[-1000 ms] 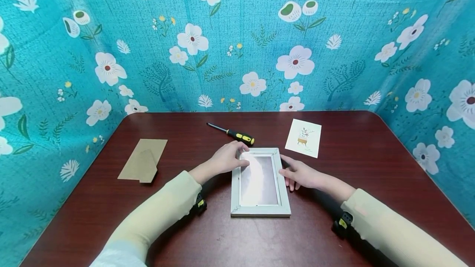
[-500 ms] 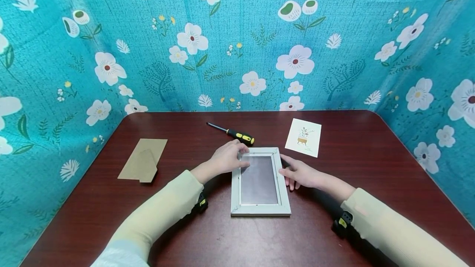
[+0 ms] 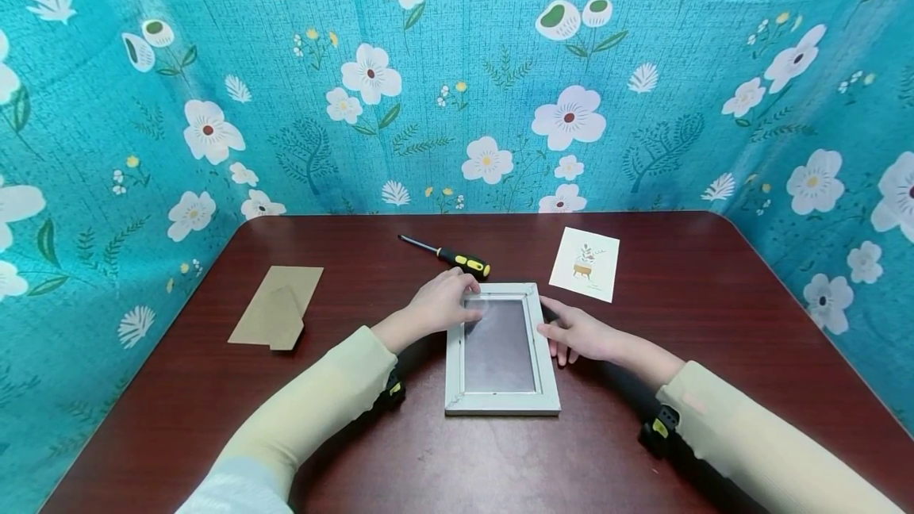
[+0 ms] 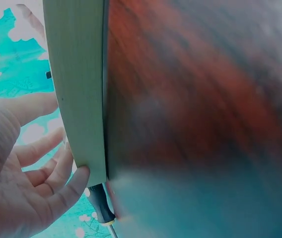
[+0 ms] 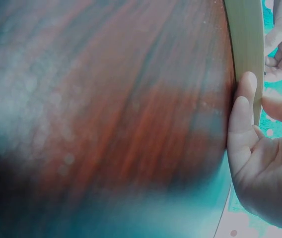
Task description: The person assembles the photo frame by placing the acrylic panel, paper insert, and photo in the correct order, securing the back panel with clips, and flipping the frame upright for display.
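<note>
White frame (image 3: 503, 403) lies on the table (image 3: 493, 458) at your 12 o'clock. Your right hand (image 3: 581, 331) grips its 2 o'clock edge; your left hand (image 3: 444, 304) touches its 11 o'clock corner, fingers loosely bent. Past it: brown board (image 3: 260, 312) at 10, card (image 3: 584, 264) at 1, screwdriver (image 3: 455, 259) at 11.

Glare fades from the pane (image 3: 500, 351); left sleeve (image 3: 317, 397) shifts.
The white streak seen a second ago gives way to dull grey, while the sleeve and its black wrist device (image 3: 394, 392) sit slightly farther right.

Room nearside of frame (image 3: 503, 403), screwdriver (image 3: 457, 259) blocking beyond
</note>
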`<state>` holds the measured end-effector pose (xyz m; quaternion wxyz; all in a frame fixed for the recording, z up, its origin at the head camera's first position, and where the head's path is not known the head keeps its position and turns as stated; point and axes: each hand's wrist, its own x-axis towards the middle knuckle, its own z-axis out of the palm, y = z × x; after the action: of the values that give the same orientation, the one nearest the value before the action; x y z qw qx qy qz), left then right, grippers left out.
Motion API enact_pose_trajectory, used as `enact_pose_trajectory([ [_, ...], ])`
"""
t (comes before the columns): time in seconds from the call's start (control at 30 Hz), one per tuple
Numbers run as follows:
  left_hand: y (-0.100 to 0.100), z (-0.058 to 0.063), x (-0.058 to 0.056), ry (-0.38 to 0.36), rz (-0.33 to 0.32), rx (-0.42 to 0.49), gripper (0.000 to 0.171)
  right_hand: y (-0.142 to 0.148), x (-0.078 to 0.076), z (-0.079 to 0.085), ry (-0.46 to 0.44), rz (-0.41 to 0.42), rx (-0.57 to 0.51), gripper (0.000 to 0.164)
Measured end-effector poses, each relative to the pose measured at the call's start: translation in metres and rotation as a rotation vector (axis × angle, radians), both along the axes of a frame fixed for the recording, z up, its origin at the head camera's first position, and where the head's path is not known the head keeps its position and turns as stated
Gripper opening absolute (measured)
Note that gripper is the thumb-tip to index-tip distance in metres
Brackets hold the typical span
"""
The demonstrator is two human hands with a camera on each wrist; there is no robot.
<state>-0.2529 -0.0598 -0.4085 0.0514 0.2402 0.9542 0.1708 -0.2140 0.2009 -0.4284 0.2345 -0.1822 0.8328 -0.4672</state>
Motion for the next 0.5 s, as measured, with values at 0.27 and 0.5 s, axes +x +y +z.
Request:
enact_pose_trajectory([
  [0.27, 0.0015, 0.0021, 0.0011, -0.029, 0.015, 0.004, 0.037, 0.0015, -0.0015, -0.0022, 0.019, 0.019, 0.011, 0.061],
  [0.5, 0.0008, 0.0022, 0.0029, -0.026, 0.011, 0.010, 0.034, 0.0016, -0.0008, -0.0036, 0.025, 0.022, 0.005, 0.060],
])
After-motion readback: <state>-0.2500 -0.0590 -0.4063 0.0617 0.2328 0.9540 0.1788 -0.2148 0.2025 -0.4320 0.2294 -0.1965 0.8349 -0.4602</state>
